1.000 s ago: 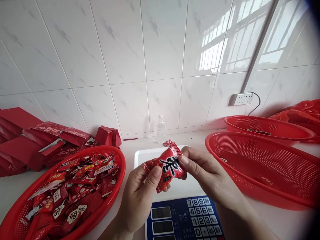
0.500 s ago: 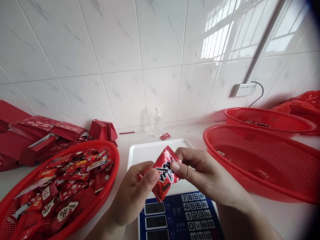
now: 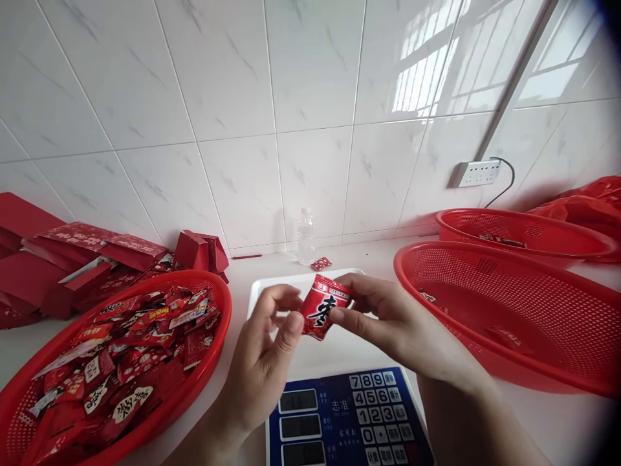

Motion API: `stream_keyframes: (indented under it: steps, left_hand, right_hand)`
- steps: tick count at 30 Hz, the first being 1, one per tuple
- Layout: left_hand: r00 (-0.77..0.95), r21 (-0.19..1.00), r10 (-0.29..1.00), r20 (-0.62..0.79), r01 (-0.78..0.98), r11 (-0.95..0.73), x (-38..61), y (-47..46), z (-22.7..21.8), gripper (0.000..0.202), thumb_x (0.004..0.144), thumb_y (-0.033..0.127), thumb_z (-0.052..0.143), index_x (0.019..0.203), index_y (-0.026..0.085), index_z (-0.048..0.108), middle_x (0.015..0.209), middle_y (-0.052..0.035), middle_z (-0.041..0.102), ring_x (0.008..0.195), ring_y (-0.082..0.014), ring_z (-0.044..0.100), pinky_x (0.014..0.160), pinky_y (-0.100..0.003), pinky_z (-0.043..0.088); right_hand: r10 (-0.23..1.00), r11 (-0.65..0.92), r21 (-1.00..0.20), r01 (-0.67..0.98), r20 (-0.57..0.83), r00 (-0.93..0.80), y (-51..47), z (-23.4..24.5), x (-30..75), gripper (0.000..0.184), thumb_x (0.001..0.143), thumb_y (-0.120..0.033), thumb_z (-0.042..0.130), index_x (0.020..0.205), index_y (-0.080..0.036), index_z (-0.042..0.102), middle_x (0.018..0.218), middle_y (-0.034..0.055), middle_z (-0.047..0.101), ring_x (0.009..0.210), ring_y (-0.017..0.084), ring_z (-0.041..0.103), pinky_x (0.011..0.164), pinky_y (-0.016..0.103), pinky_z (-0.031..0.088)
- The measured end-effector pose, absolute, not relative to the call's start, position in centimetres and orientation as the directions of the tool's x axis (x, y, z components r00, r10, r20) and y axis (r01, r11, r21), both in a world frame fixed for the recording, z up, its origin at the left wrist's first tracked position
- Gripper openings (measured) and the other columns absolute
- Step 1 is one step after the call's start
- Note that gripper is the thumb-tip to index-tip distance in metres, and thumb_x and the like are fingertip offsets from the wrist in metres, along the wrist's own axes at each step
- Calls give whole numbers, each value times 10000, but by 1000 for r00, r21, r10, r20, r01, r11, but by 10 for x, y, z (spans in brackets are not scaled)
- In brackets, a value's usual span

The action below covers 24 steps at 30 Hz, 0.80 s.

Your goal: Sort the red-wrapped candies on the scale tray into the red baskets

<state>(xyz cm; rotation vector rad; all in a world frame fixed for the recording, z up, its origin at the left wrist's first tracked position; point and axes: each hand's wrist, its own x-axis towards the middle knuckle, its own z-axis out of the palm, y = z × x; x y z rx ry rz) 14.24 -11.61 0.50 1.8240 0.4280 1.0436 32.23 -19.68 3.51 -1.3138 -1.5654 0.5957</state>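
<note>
A small red snack packet with a large black character and a crimped top edge is pinched between the thumb and fingers of my right hand. Just left of it, my left hand is open, its thumb and fingers apart, with the thumb tip close to the packet's side. Both hands are above a digital scale with a blue keypad panel and a white weighing tray. Partly behind my left forearm, a red basket holds many red snack packets.
On the right, a red basket holds a few packets, with another red basket behind it. Folded red boxes are piled at the left. By the tiled wall stand a clear bottle and a small red packet.
My left hand has let go of the snack packet and its fingers have spread. The packet has turned more upright in my right hand.
</note>
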Motion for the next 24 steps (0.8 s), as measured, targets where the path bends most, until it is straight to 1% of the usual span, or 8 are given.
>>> stream_keyframes:
  steps: [3,6,9,12,15,19,22,24]
  left_hand:
    - [407,805,710,575,-124,-581,140,-111,2,279,987,471,477,1190,285,526,1129,-42,631,1070,-191,593,921,-332,486]
    - [344,781,709,616,-147,-607,138,-107,4,249,991,444,483,1178,288,535,1110,-37,632,1066,-191,592,916,-343,491]
    - [323,781,712,624,-223,-583,134,-105,11,223,977,418,525,1158,290,555,1093,-29,632,1081,-187,583,917,-328,487]
    - [264,769,724,637,-284,-573,125,-105,21,200,957,379,570,1135,287,574,1062,-22,640,1058,-182,591,906,-317,499]
    - [197,759,734,650,-233,-608,110,-101,30,199,944,354,591,1126,276,574,1035,-21,639,1042,-184,597,875,-307,522]
    - [235,778,765,600,53,-626,80,-82,34,291,935,387,584,1194,267,528,1082,-34,640,1071,-199,608,910,-333,526]
    - [339,753,854,395,412,-512,46,-59,29,332,942,420,525,1222,242,523,1187,-73,632,1173,-234,585,989,-367,484]
    - [367,649,906,209,642,-409,21,-46,23,333,953,427,459,1207,228,544,1252,-95,626,1221,-258,569,1025,-385,456]
  right_hand:
    - [949,191,-780,597,301,90,-188,31,332,264,914,-345,580,1125,-204,653,950,42,729,811,168,655,691,281,517]
    - [950,-18,-580,814,245,196,-179,23,341,392,927,-322,540,1306,-232,580,966,45,757,878,209,692,741,336,542]
    - [921,-136,-430,893,277,274,-176,19,346,417,951,-327,499,1347,-214,561,998,97,758,941,284,695,767,429,539]
    - [933,-76,-407,910,294,209,-179,18,345,385,956,-305,496,1320,-228,592,1070,95,752,984,279,694,798,425,546]
    - [966,145,-409,901,255,-40,-180,14,336,382,953,-280,514,1325,-269,601,1171,61,730,1040,253,691,853,392,554]
    - [971,240,-391,889,105,-216,-170,-1,326,460,928,-206,530,1385,-242,559,1187,81,724,1054,288,695,866,435,564]
    - [987,146,-294,945,103,-120,-161,-17,332,446,921,-210,509,1360,-210,592,1120,118,744,991,342,713,818,502,573]
    - [984,103,-266,958,170,-58,-158,-25,343,436,939,-269,477,1356,-223,597,1073,114,757,942,363,723,763,525,580]
